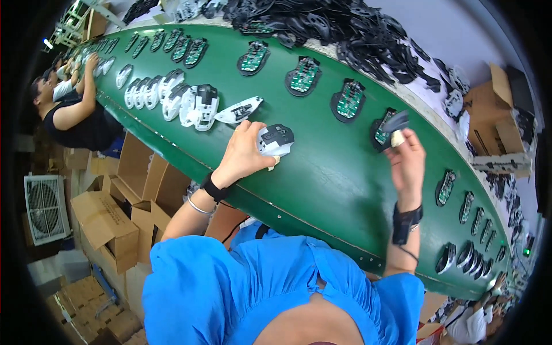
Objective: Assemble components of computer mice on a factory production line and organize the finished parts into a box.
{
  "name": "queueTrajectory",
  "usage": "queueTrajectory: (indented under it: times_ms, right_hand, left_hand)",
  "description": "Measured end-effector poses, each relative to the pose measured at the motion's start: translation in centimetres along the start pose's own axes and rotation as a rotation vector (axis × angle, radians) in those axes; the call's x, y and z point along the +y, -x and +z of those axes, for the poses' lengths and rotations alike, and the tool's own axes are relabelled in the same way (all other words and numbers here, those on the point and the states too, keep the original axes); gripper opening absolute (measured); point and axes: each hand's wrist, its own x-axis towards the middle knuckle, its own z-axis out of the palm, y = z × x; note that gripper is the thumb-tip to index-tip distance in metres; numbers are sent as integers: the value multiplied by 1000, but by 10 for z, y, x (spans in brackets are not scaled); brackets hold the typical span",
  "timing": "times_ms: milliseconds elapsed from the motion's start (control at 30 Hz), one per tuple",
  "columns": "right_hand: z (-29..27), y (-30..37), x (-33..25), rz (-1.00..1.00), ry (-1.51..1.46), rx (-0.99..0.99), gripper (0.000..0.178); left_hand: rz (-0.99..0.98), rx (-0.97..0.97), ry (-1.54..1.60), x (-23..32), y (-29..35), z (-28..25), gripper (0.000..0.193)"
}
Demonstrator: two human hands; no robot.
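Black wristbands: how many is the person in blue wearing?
2: one black wristband just behind the left hand, the other wristband just behind the right hand.

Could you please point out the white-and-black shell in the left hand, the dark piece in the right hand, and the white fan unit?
White-and-black shell (278, 135), head view: on its dark top section.
Dark piece (396, 121), head view: on its broad face.
White fan unit (45, 210), head view: on its grille.
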Motion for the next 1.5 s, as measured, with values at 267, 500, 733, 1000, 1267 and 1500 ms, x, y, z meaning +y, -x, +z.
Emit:
queueTrajectory:
  times_ms: [267, 500, 733, 1000, 1267, 1500]
  right_hand:
    - [101, 63, -6, 93, -82, -170, 13]
    - [111, 58, -3, 1, 77, -244, 12]
    - [118, 57, -19, 20, 527, -187, 14]
    - [116, 54, 1, -85, 443, -189, 17]
    - [121, 49, 18, -27, 143, -174, 26]
    - [122, 45, -1, 78, -119, -217, 16]
  left_hand:
    - [-128, 5, 1457, 54, -18, 35, 56]
    - [71, 144, 1491, 83, -15, 39, 37]
    - [122, 223, 1353, 80, -12, 36, 34]
    - [156, 276, 1213, 79, -20, 30, 33]
    - [133, 305, 1049, 79, -27, 18, 31]
    - [124, -99, 1405, 76, -13, 13, 58]
